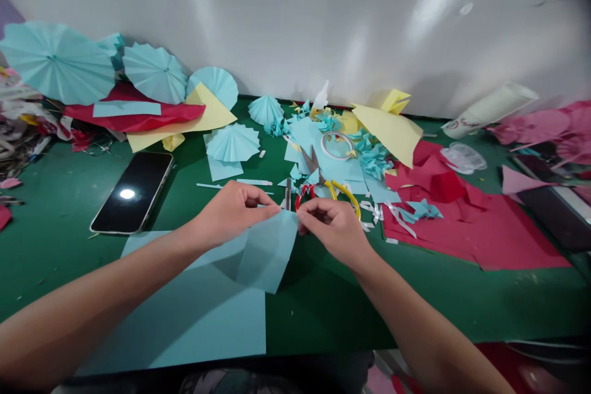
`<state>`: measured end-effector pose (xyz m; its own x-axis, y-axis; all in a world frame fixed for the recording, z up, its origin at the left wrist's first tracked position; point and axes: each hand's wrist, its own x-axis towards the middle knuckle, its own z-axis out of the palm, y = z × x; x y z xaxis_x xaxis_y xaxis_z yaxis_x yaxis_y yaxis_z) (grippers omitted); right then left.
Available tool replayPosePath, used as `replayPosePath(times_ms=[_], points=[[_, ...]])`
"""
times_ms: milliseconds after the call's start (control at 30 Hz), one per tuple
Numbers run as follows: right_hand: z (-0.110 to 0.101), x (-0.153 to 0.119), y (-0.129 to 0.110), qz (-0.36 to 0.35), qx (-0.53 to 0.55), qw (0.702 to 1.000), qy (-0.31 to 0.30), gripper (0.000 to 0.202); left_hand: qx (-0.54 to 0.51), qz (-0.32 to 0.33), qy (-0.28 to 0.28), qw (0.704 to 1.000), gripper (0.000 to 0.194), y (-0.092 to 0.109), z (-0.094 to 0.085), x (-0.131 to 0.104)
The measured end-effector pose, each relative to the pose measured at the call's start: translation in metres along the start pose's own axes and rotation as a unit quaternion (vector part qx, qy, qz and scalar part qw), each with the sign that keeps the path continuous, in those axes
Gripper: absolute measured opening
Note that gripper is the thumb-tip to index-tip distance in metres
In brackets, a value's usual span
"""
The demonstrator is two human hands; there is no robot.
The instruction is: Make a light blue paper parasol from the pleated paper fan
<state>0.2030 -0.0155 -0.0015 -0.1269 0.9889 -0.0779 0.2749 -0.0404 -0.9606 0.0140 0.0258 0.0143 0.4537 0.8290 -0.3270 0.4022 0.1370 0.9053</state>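
Observation:
A small blue paper piece hangs between my two hands, above a larger blue sheet that lies on the green table. My left hand pinches its top edge between thumb and fingers. At the upper right corner of the same piece, my right hand has thumb and fingertips closed on it. Just beyond my fingertips lie scissors with yellow handles and scissors with red handles.
A black phone lies left. Pleated blue paper fans lean on the wall behind. A tape roll, blue scraps and a glue bottle stand beyond my hands. Red paper covers the right side.

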Motion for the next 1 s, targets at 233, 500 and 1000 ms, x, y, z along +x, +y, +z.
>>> replayPosePath(times_ms=[233,500,1000], points=[[0.001,-0.001,0.000,-0.060,-0.035,0.995,0.075,0.011,-0.002,0.014,0.013,1.000,0.021,0.003,-0.004,-0.001],[0.011,-0.005,-0.001,-0.114,-0.106,0.988,0.012,0.011,0.046,0.025,0.001,0.999,0.019,0.002,0.013,-0.004],[0.006,-0.003,-0.001,-0.089,-0.049,0.994,0.043,0.012,0.059,0.091,0.084,0.991,0.023,0.009,-0.014,0.001]])
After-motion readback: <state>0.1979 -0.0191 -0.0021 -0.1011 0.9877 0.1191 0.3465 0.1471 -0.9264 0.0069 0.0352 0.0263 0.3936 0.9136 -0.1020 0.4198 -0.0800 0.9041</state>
